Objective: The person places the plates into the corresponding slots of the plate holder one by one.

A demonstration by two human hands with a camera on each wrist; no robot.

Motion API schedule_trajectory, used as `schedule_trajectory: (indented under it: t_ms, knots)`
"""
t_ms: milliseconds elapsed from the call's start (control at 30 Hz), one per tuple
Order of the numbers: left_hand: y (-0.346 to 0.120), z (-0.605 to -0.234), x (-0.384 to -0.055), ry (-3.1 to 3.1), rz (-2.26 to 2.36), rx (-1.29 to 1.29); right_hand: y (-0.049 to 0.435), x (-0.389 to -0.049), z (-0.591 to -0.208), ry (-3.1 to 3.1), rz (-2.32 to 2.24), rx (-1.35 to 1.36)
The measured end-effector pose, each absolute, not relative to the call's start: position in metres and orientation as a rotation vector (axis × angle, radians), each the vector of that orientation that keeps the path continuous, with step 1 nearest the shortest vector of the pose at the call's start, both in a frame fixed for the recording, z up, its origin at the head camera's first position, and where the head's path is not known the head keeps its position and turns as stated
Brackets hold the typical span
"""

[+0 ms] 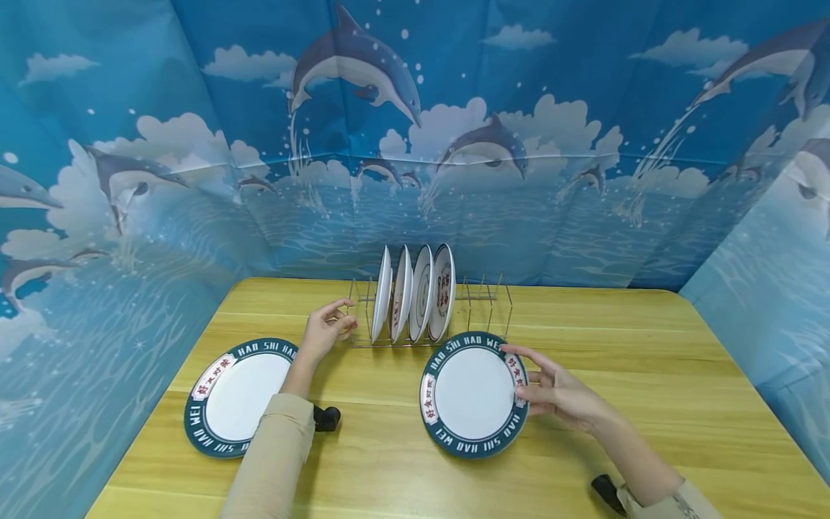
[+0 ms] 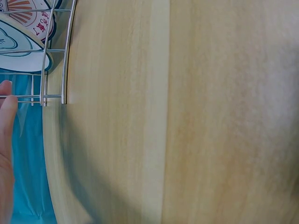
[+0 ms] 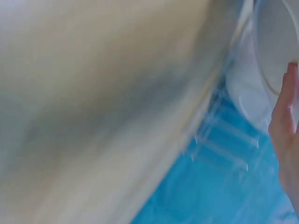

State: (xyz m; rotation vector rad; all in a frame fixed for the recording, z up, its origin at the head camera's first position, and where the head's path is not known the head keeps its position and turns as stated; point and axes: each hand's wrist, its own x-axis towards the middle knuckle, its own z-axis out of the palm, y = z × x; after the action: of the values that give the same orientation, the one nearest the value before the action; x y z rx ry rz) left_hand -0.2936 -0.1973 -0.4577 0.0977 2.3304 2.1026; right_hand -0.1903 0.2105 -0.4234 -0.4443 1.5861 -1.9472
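Observation:
My left hand (image 1: 322, 333) is at the left end of a wire plate rack (image 1: 480, 298), thumb and fingertips pinching its end wire; the left wrist view shows the fingers (image 2: 6, 116) on that wire. Several white plates (image 1: 442, 292) stand upright in the rack's left and middle slots. In front of the rack, my right hand (image 1: 564, 393) grips the right edge of a white plate with a green lettered rim (image 1: 473, 393), thumb on its face and other fingers behind. It is tilted, its face toward me. The right wrist view, blurred, shows its underside (image 3: 275, 42).
A second green-rimmed plate (image 1: 249, 396) lies face up on the wooden table (image 1: 648, 404) at the left, partly hidden by my left forearm. Wire slots at the rack's right end hold no plates. A dolphin-print curtain (image 1: 551, 231) hangs behind the table and at both sides.

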Motion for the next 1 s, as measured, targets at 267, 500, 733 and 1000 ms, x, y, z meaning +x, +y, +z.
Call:
schedule_trajectory:
  t_ms: [267, 500, 733, 1000]
  knots:
    - [-0.197, -0.458, -0.294, 2.338, 2.089, 0.08, 0.241, -0.196, -0.381, 1.781, -2.014, -0.596]
    - [-0.197, -0.456, -0.293, 2.332, 2.095, 0.074, 0.247, -0.207, -0.354, 1.933, -2.134, -0.653]
    - [-0.196, -0.448, -0.289, 2.317, 2.097, 0.083, 0.231, -0.221, -0.34, 2.096, -2.226, -0.531]
    - [-0.192, -0.438, -0.284, 2.291, 2.105, 0.043, 0.206, -0.238, -0.34, 2.251, -2.226, -0.456]
